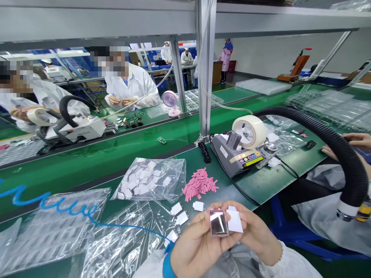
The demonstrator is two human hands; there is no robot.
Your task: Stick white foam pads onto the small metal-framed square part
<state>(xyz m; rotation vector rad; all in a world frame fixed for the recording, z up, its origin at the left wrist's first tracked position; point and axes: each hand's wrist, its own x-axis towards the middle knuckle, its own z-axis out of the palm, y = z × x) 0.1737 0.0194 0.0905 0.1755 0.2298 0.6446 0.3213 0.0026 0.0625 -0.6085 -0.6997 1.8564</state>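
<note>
My left hand (194,247) is closed around a small square part with a dark, shiny face and a pale frame (219,224). A blue coiled wrist strap (168,258) circles that wrist. Right beside it, my right hand (256,227) pinches a thin white square piece (235,221) at the framed part's right edge; whether the two touch I cannot tell. Several similar white pieces (182,218) lie loose on the green bench just beyond my left hand. A pile of pink strips (200,183) lies behind them, next to a clear bag of white pieces (142,179).
Clear plastic trays (58,227) cover the bench at left. A grey tape dispenser with a tape roll (252,131) stands at right, under a black flexible hose (333,143). A co-worker's hand (358,141) shows at far right. Across the green belt sits a pink fan (170,101).
</note>
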